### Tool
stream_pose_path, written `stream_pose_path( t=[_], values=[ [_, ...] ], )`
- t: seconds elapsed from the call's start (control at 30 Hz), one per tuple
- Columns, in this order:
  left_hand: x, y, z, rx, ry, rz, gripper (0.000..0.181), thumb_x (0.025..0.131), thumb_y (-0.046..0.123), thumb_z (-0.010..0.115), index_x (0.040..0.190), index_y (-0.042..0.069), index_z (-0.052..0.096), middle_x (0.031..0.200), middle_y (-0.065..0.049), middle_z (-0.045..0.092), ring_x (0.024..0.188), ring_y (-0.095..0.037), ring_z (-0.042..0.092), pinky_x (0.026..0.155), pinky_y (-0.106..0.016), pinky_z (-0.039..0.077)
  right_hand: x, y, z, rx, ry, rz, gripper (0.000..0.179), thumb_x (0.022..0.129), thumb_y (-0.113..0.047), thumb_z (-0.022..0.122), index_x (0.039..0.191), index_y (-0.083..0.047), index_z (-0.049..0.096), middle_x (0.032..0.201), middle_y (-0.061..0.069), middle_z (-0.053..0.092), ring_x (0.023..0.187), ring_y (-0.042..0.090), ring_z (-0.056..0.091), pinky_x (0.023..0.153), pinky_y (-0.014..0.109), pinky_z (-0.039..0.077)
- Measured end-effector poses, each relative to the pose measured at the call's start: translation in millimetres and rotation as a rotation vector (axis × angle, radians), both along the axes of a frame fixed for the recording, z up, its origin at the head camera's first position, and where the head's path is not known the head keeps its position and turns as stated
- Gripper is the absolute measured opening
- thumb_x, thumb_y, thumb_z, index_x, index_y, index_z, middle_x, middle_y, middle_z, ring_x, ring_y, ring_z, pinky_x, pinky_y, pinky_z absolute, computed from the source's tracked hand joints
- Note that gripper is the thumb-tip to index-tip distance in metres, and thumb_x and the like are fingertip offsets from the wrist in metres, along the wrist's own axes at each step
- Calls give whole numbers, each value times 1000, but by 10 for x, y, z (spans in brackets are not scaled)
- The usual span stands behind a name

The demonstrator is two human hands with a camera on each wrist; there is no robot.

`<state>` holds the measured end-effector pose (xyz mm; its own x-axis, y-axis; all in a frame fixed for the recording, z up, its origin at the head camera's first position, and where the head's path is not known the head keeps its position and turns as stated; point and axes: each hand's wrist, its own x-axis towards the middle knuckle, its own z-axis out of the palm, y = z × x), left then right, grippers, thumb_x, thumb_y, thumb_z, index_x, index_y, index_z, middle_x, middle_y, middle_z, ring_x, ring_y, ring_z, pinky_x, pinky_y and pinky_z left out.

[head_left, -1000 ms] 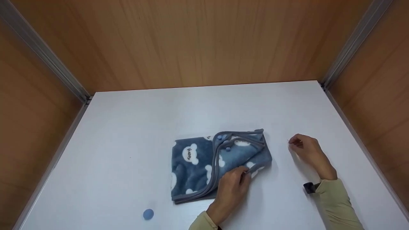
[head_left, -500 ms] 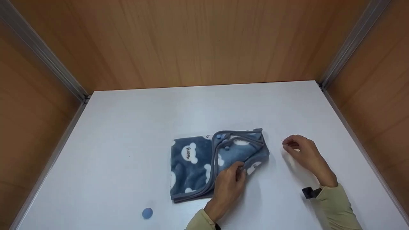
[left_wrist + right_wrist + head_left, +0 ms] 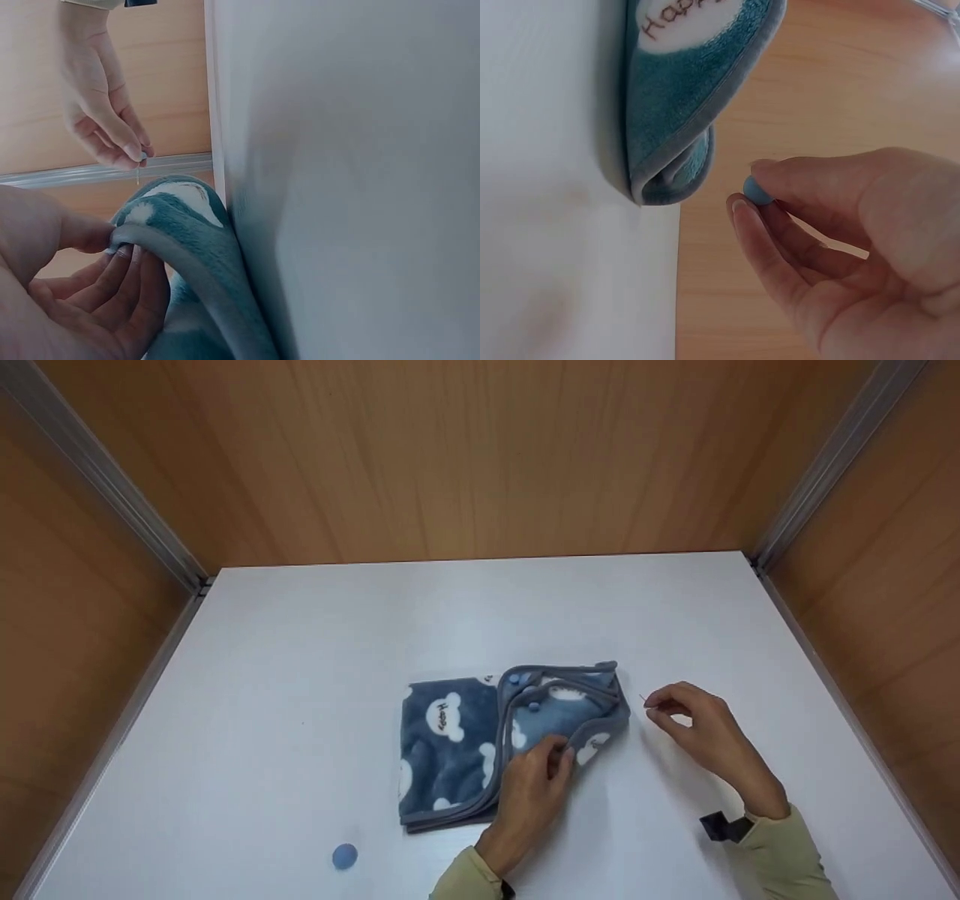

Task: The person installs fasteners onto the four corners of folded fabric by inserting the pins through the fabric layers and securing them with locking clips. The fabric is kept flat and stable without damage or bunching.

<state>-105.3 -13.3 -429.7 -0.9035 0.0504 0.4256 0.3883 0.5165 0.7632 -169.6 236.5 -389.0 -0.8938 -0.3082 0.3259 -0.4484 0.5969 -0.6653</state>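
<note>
A folded blue fleece cloth [image 3: 461, 761] with white bear shapes, "Happy" lettering and grey piping lies mid-table in the head view. Its right part is turned over, showing small light-blue round fasteners [image 3: 533, 706]. My left hand [image 3: 531, 791] pinches the piped edge between thumb and fingertips, lifting it slightly, as the left wrist view confirms. Right of the cloth, and apart from it, my right hand [image 3: 701, 731] pinches a small pin by its rounded blue head [image 3: 756, 190]. The thin shaft of the pin [image 3: 138, 175] points down in the left wrist view.
A blue disc [image 3: 344, 856] lies on the white tabletop [image 3: 300, 660], left of the left hand. Wooden panels [image 3: 480, 457] with metal rails [image 3: 832, 465] enclose the table at the back and both sides.
My right hand has moved left, closer to the cloth, with the pin. My left hand has drawn the piped edge slightly left and up, turning more of the patterned side into view.
</note>
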Motion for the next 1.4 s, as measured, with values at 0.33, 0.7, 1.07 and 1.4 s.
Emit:
stream_pose_path(
  t=[0.33,0.7,1.07,1.4],
  values=[
    [-22,-25,12,27,-30,-29,6,100,7,67,100,3,71,76,1,69,65,-1,60,59,-16,47,125,-145,98,15,38,53,23,84,10,78,99,-6,71,96,-6,68,87,9,67,86,14,50],
    [-46,-34,-8,38,6,-43,7,99,5,68,104,1,70,72,1,66,63,0,56,57,-14,45,213,-247,131,-15,63,168,30,85,9,78,100,-16,71,99,-6,69,88,12,69,81,19,52],
    [-58,-22,-5,51,16,-38,8,99,2,67,105,-1,71,85,-5,72,71,-6,64,63,-17,51,238,-299,92,-9,33,282,28,87,6,77,103,-17,71,100,-1,70,89,16,70,79,28,56],
    [-45,-26,-2,38,18,-69,17,99,0,65,115,1,72,97,-5,73,82,-7,64,69,-19,52,235,-341,5,-16,-62,331,37,88,8,75,122,-1,62,110,8,71,96,22,70,83,28,57]
  ],
)
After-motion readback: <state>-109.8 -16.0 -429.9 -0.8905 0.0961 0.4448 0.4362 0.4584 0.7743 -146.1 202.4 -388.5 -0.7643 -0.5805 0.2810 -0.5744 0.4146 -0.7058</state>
